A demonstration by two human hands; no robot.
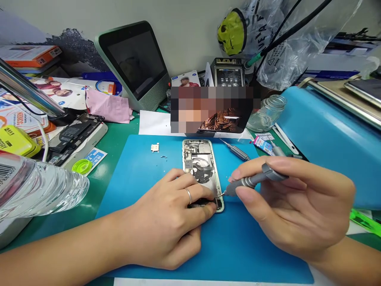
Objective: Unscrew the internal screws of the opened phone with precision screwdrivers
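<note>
An opened phone body [200,163] lies face down on a blue work mat [143,174], its inner parts showing. My left hand [169,218] rests on the phone's near end, fingers bent and pressed on a dark part there; a ring is on one finger. My right hand [294,202] pinches a grey precision screwdriver [253,180]. Its tip touches the phone's near right corner, next to my left fingertips.
A second grey screwdriver [238,151] and a small white part [154,147] lie on the mat. A clear water bottle [35,186] lies at the left, a dismantled phone [74,137] behind it. A tablet-like screen [137,63], glass jar [266,113] and blue case [327,135] surround the mat.
</note>
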